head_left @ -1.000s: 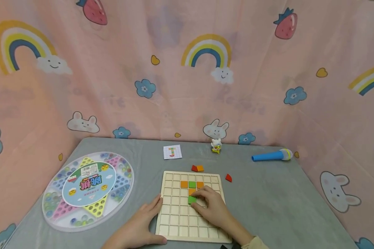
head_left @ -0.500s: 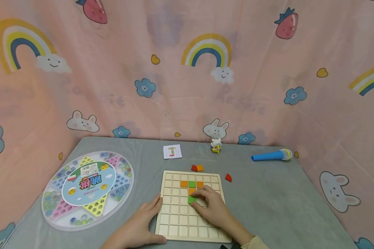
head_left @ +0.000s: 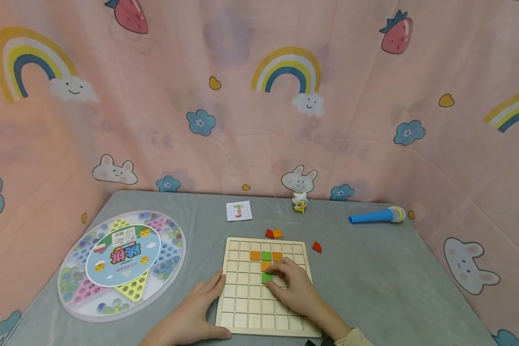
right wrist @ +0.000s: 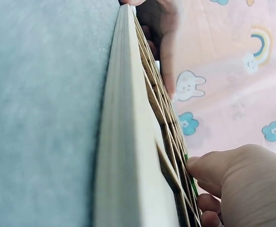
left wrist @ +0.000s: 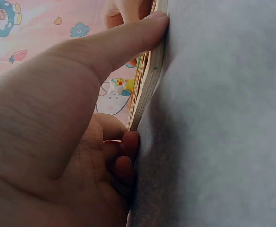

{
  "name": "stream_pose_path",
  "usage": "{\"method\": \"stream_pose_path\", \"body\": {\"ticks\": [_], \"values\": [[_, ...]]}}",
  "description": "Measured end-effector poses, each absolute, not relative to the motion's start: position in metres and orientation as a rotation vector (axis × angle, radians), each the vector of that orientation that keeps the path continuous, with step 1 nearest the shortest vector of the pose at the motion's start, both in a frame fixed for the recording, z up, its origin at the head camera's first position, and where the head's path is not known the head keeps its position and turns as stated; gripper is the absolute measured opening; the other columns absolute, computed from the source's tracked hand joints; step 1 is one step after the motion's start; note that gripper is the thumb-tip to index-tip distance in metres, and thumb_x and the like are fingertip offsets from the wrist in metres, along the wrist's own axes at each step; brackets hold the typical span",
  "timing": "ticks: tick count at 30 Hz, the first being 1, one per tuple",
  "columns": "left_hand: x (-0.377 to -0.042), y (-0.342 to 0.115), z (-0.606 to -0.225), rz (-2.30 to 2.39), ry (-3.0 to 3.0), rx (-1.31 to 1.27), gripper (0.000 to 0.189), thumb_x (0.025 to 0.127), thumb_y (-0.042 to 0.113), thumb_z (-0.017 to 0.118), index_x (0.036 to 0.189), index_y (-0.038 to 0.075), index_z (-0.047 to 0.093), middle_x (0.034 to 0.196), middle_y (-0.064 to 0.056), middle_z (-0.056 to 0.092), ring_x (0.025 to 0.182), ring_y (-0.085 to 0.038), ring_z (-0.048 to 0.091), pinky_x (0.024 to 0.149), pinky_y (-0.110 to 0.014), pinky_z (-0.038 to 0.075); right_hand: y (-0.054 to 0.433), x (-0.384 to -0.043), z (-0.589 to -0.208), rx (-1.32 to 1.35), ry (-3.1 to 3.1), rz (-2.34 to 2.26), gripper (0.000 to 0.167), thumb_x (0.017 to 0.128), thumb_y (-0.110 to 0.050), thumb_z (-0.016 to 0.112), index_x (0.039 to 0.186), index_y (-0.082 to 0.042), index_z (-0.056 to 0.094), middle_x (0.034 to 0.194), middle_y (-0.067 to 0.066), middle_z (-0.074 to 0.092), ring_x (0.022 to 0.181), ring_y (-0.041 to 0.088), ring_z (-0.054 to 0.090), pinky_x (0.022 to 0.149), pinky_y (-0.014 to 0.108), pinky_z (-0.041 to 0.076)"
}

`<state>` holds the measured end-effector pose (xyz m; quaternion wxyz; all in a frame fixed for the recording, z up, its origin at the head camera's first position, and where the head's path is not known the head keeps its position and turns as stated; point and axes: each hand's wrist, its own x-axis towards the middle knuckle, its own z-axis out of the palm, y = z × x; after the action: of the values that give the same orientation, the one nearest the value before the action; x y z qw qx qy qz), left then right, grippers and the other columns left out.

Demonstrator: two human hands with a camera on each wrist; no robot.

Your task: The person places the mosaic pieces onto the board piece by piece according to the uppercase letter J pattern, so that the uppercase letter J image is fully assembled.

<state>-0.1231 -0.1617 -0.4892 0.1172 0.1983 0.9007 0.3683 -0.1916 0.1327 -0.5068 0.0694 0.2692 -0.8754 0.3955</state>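
A square wooden grid board [head_left: 240, 305] lies on the table in the head view. Five coloured squares in its cells form a T shape: an orange, a green and an orange tile across, then an orange tile [head_left: 265, 266] and a green tile [head_left: 266, 278] below. My right hand [head_left: 295, 287] pinches that lowest green tile between thumb and bent fingers. Against the board's left side rests my left hand [head_left: 194, 307], its thumb at the near left corner. The left wrist view shows this thumb [left wrist: 128, 42] stretched straight along the board's edge [left wrist: 149, 80].
Behind the board lie a red piece [head_left: 269, 233], an orange tile [head_left: 278, 233] and a pattern card [head_left: 239, 211]. A red quarter-round piece [head_left: 317, 247] sits to the right. Further out are a small figurine [head_left: 300, 203], a blue toy microphone [head_left: 374, 216] and a round Chinese checkers set [head_left: 122, 266].
My right thumb has shifted very slightly at the near edge of the green tile. The left hand, the board and the loose pieces stay where they were.
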Motion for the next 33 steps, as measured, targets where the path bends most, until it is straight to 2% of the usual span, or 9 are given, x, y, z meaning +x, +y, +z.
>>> {"method": "stream_pose_path", "body": {"ticks": [10,17,25,33], "values": [[-0.123,-0.162,-0.489,1.083,2.626,0.577,0.126,0.074,0.055,0.094,0.166,0.000,0.028,0.177,-0.013,0.020,0.144,-0.036,0.038,0.110,-0.058,0.043,0.133,-0.190,-0.502,0.841,-2.671,1.178,0.023,0.090,-0.016,0.085,0.112,-0.018,0.076,0.105,-0.007,0.066,0.091,0.008,0.056,0.079,0.028,0.049],[-0.123,-0.161,-0.490,1.090,2.627,0.577,0.126,0.073,0.054,0.094,0.166,-0.001,0.029,0.177,-0.013,0.020,0.146,-0.037,0.037,0.111,-0.059,0.042,0.137,-0.192,-0.493,0.918,-2.735,1.186,0.024,0.094,-0.021,0.082,0.117,-0.017,0.074,0.109,-0.006,0.067,0.094,0.009,0.057,0.081,0.029,0.050],[-0.124,-0.161,-0.491,1.095,2.621,0.549,0.127,0.073,0.059,0.092,0.166,0.001,0.029,0.177,-0.012,0.020,0.147,-0.036,0.036,0.112,-0.061,0.041,0.147,-0.202,-0.480,0.923,-2.665,1.271,0.026,0.094,-0.010,0.081,0.119,-0.005,0.074,0.103,0.003,0.069,0.086,0.015,0.059,0.072,0.028,0.052],[-0.122,-0.162,-0.492,1.087,2.655,0.582,0.125,0.073,0.056,0.094,0.166,0.000,0.030,0.176,-0.013,0.021,0.143,-0.035,0.040,0.112,-0.056,0.043,0.176,-0.220,-0.469,0.720,-2.607,1.231,0.028,0.093,-0.007,0.081,0.119,-0.001,0.073,0.104,0.010,0.069,0.085,0.017,0.058,0.069,0.030,0.050]]}}
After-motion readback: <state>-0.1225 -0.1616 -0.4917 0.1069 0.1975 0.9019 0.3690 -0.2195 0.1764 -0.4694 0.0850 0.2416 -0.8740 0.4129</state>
